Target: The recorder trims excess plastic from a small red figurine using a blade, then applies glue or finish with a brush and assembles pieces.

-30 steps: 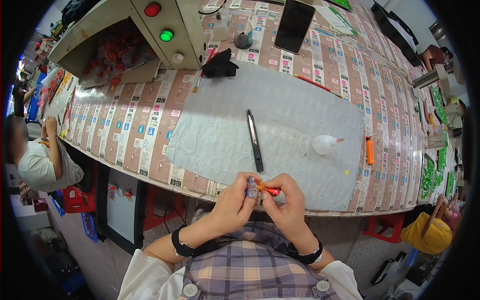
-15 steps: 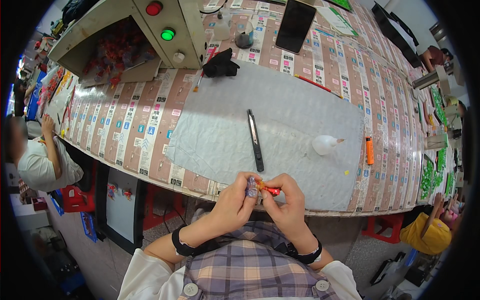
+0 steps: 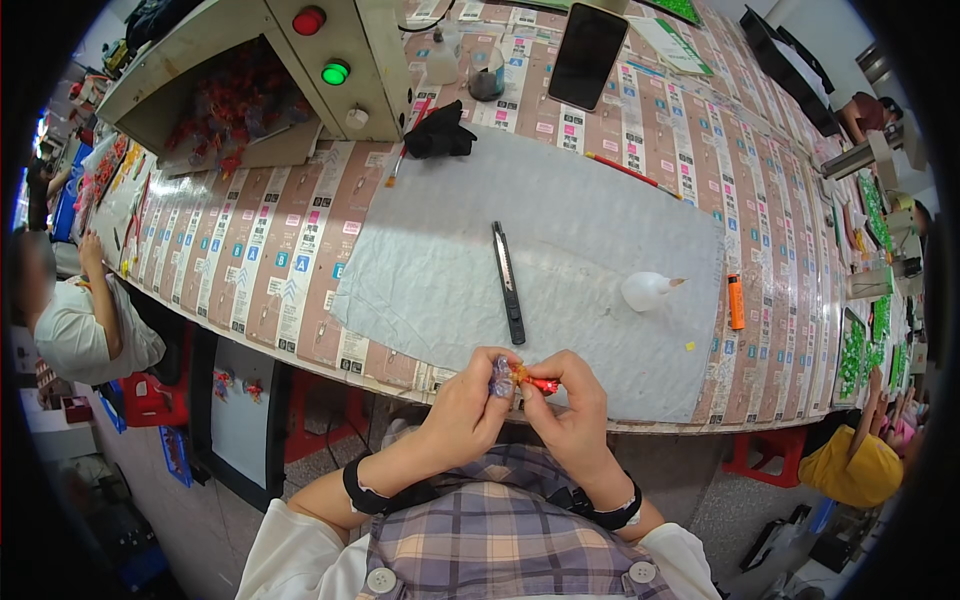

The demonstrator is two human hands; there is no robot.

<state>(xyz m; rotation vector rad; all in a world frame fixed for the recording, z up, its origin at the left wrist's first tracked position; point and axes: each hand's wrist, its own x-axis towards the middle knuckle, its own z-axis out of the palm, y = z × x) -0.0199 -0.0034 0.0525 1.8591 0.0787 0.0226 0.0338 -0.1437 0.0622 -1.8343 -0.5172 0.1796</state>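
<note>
Close to my body, at the table's near edge, both hands hold one small plastic figure [image 3: 502,375] with a clear purplish part, an orange middle and a red end. My left hand [image 3: 465,410] is closed on the purplish part. Finger and thumb of my right hand [image 3: 570,405] pinch the figure near its red end. Its finer shape is too small to make out. Just beyond my hands, a black utility knife [image 3: 508,283] lies on the pale grey cloth [image 3: 420,260]. A white squeeze bottle with a thin tip [image 3: 648,291] lies on the cloth to the right.
A metal box [image 3: 370,60] with red and green lights holds many small red and clear pieces at far left. Around the cloth are a black cloth bundle [image 3: 440,132], brushes, an orange tube [image 3: 736,302] and a dark phone [image 3: 590,58]. People sit at both sides.
Both hands stay in place, still holding the small figure. The view has shifted very slightly; nothing on the table has visibly moved.
</note>
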